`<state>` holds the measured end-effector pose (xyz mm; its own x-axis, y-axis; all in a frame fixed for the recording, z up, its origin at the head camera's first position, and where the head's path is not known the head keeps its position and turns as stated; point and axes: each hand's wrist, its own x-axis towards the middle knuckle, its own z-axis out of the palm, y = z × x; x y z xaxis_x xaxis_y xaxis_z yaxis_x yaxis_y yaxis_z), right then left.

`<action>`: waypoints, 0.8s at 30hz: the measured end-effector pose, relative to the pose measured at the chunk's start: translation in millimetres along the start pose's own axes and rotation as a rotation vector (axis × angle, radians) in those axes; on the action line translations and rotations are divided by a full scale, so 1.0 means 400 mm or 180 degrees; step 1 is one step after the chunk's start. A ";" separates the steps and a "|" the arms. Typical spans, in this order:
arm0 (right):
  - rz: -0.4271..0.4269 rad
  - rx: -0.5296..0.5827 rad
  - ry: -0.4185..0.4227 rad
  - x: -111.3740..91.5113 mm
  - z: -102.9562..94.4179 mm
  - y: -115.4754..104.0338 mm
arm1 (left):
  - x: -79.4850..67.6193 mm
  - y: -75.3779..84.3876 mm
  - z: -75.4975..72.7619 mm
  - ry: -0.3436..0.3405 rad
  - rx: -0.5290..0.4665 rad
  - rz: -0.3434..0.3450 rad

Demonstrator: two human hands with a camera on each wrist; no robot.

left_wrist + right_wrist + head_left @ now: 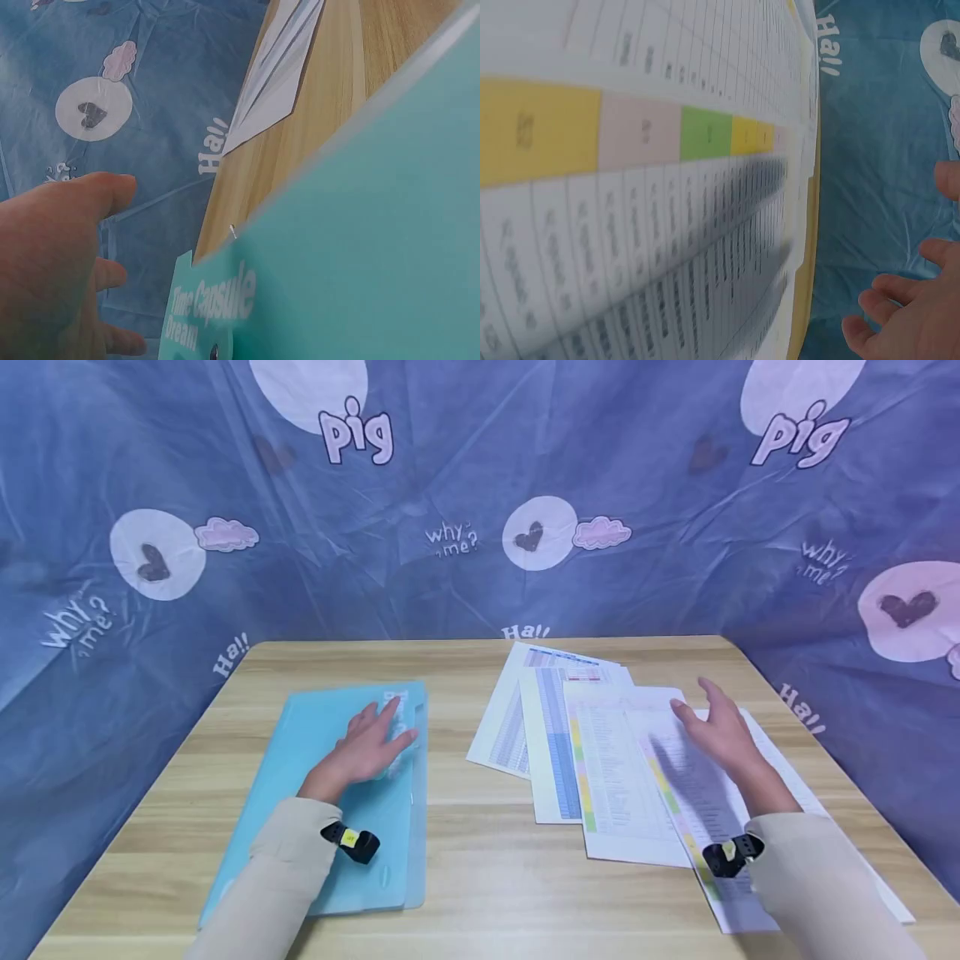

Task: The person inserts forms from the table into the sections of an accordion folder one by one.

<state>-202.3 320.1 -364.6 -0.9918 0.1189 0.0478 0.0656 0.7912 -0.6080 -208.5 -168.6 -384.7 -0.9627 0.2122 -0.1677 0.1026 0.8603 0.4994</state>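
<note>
A light blue plastic file folder (300, 760) lies flat on the left of the wooden table; white lettering with "Time Capsule" (225, 292) shows in the left wrist view. Over its upper right part hovers my left hand (365, 747), fingers spread and holding nothing. On the right, several printed sheets overlap in a fan. My right hand (720, 731) is above the rightmost sheet (720, 827), its fingers apart and nothing in them; its shadow falls on that paper. Colored cells (705, 133) run along a printed column in the right wrist view.
Farther left in the fan are a sheet with a blue column (557, 743), a sheet with yellow and green cells (630, 793), and a tilted back sheet (504, 727). Bare wood (480, 877) separates folder and papers. A blue patterned cloth (450, 585) hangs behind the table.
</note>
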 end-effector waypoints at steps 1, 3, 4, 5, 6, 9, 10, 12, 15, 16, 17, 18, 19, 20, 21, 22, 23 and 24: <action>0.0017 0.0001 -0.0003 -0.004 -0.001 0.006 | -0.003 0.000 0.001 -0.0009 -0.0001 -0.0004; 0.0080 0.0015 -0.0007 -0.011 -0.006 0.017 | -0.009 0.001 0.003 -0.0020 -0.0006 -0.0011; 0.0114 0.0022 0.0003 -0.014 -0.009 0.023 | -0.011 0.002 0.003 -0.0015 -0.0009 -0.0009; 0.0138 0.0020 0.0018 -0.017 -0.013 0.028 | -0.014 0.004 0.003 -0.0012 -0.0025 -0.0006; 0.0159 0.0030 0.0030 -0.020 -0.017 0.032 | -0.015 0.005 0.004 -0.0003 -0.0038 -0.0005; 0.0203 0.0036 0.0080 -0.026 -0.030 0.045 | -0.017 0.006 0.004 0.0008 -0.0056 -0.0019; 0.0215 0.0043 0.0086 -0.028 -0.033 0.049 | -0.017 0.005 0.005 0.0009 -0.0040 -0.0025; 0.0244 0.0053 0.0087 -0.031 -0.038 0.056 | -0.017 0.002 0.006 0.0019 0.0008 -0.0037; 0.0259 0.0081 0.0090 -0.034 -0.040 0.067 | -0.019 -0.003 0.007 0.0052 0.0074 -0.0048; 0.0265 0.0092 0.0092 -0.035 -0.041 0.070 | -0.020 -0.004 0.008 0.0063 0.0084 -0.0054; 0.0262 0.0106 0.0100 -0.036 -0.041 0.073 | -0.022 -0.005 0.008 0.0072 0.0081 -0.0059; 0.0265 0.0117 0.0103 -0.038 -0.042 0.077 | -0.024 -0.005 0.009 0.0080 0.0080 -0.0060; 0.0273 0.0119 0.0104 -0.040 -0.044 0.081 | -0.026 -0.005 0.010 0.0083 0.0079 -0.0062; 0.0281 0.0138 0.0098 -0.042 -0.045 0.084 | -0.028 -0.004 0.011 0.0083 0.0079 -0.0060; 0.0290 0.0155 0.0091 -0.045 -0.048 0.088 | -0.029 -0.003 0.011 0.0087 0.0083 -0.0051; 0.0301 0.0162 0.0085 -0.047 -0.050 0.092 | -0.031 -0.002 0.011 0.0088 0.0087 -0.0043; 0.0311 0.0172 0.0079 -0.050 -0.053 0.096 | -0.032 -0.002 0.011 0.0086 0.0090 -0.0033; 0.0325 0.0173 0.0072 -0.053 -0.056 0.101 | -0.033 -0.001 0.011 0.0083 0.0094 -0.0022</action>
<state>-176.4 363.0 -372.7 -0.9775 0.2111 0.0009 0.1594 0.7407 -0.6527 -194.8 -169.7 -386.4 -0.9696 0.1942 -0.1487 0.1028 0.8751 0.4729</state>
